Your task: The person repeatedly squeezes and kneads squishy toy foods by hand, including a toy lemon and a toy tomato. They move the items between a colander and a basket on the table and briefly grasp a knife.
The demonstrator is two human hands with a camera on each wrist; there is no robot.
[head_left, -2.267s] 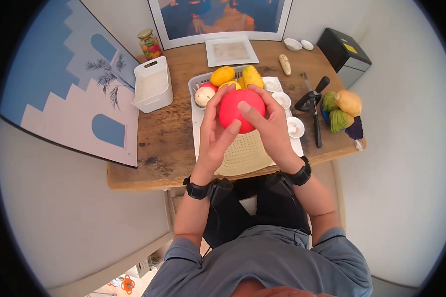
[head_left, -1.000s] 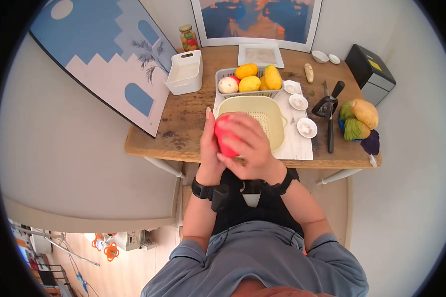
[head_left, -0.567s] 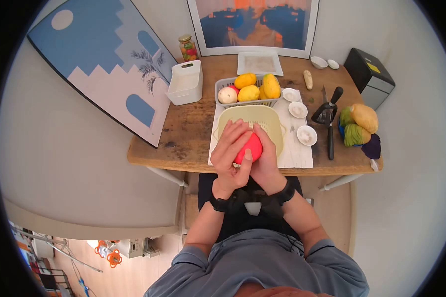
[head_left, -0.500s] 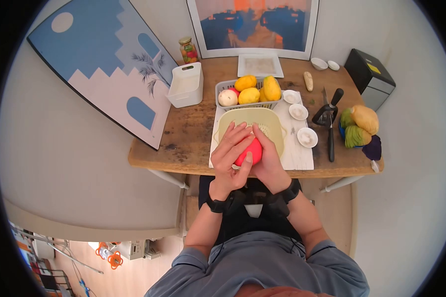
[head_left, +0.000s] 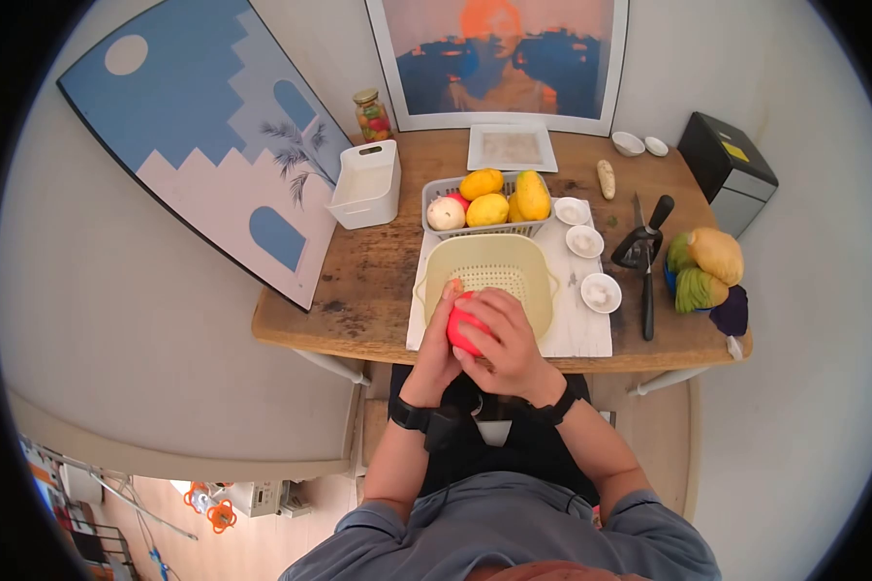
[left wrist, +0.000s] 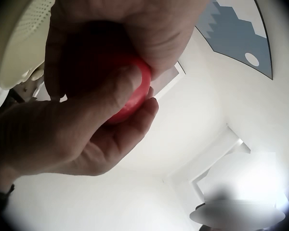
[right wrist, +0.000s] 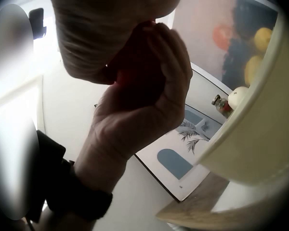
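Note:
A round red object (head_left: 464, 332) is held between both hands over the near edge of the table in the head view. The left hand (head_left: 434, 358) cups it from the left side. Curled over its right side and top are the fingers of the right hand (head_left: 510, 351). Both wrist views show the red object (left wrist: 140, 89) enclosed by the two hands, its underside dark in the right wrist view. Just beyond the hands lies a pale yellow colander (head_left: 533, 290), resting on a white board (head_left: 591, 329).
Behind the colander, a grey basket (head_left: 484, 231) holds yellow fruits and a whitish ball. Three small white bowls (head_left: 601, 293) line the board's right side. Farther right are a knife (head_left: 647, 310) and a bowl of vegetables (head_left: 715, 256). A white bin (head_left: 366, 184) stands at the left.
The hands have lowered from over the colander toward the table's near edge and turned the red object between them. The right hand now covers its top, where the left fingers lay half a second ago.

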